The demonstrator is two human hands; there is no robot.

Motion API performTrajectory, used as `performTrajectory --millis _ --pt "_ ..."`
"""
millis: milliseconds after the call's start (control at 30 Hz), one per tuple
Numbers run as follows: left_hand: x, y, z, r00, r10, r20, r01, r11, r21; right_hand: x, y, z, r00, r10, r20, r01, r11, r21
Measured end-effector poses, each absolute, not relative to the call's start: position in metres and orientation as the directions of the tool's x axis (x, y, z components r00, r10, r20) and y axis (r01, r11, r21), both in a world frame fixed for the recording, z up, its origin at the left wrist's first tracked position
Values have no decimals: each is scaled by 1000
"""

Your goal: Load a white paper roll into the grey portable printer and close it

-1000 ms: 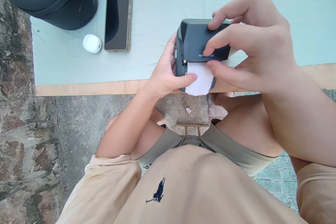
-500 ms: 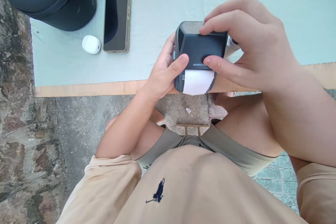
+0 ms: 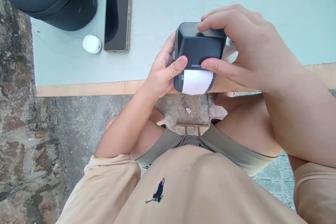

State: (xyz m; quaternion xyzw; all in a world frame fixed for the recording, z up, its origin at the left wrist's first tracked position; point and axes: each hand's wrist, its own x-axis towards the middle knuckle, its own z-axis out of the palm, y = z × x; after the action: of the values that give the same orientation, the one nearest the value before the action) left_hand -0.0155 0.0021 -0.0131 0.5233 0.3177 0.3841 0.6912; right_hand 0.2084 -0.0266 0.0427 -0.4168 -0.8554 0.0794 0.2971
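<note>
A dark label printer [image 3: 200, 50] marked NIIMBOT is held up over the table's front edge. White label paper [image 3: 197, 82] with a torn right edge hangs from its front slot. My left hand [image 3: 164, 71] grips the printer's left side, thumb on the front and fingers behind it. Across the upper right of the printer lies my right hand [image 3: 244, 42], its thumb on the front near the logo and its fingertips on the top. Behind that hand a white, roll-like thing [image 3: 229, 48] shows in part; I cannot make out what it is.
On the pale cloth-covered table [image 3: 157, 0] lie a phone [image 3: 117, 21] and a white earbud case [image 3: 91, 44]. A large black zip case [image 3: 55, 0] stands at the back left. A paper scrap [image 3: 188, 110] is on the ground below.
My right hand's fingers and thumb have shifted slightly left on the printer, and the back of the hand is lower. The printer's front has tilted a little; my left hand keeps its grip.
</note>
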Motion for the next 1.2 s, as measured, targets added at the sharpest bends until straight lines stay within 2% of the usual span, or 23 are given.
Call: performTrajectory --millis 200,367,700,1000,1100,1200 --pt "-13 3 -12 527 849 30 -252 122 960 210 -28 50 -487 812 322 704 583 -405" --pt "-9 -5 -3 482 875 51 -310 116 944 213 -25 51 -444 787 428 694 604 -391" --pt "-7 -4 -2 415 909 35 -317 108 942 216 -27 50 -494 747 445 611 662 -433" --pt "-10 0 -9 393 919 -2 -274 120 954 216 -33 53 -537 768 349 653 640 -404" --pt "-9 0 -8 388 921 -15 -263 126 957 216 -32 52 -511 752 417 683 649 -335" --pt "-9 0 -8 418 908 -24 -257 144 955 217 -31 52 -455 678 577 710 668 -224"
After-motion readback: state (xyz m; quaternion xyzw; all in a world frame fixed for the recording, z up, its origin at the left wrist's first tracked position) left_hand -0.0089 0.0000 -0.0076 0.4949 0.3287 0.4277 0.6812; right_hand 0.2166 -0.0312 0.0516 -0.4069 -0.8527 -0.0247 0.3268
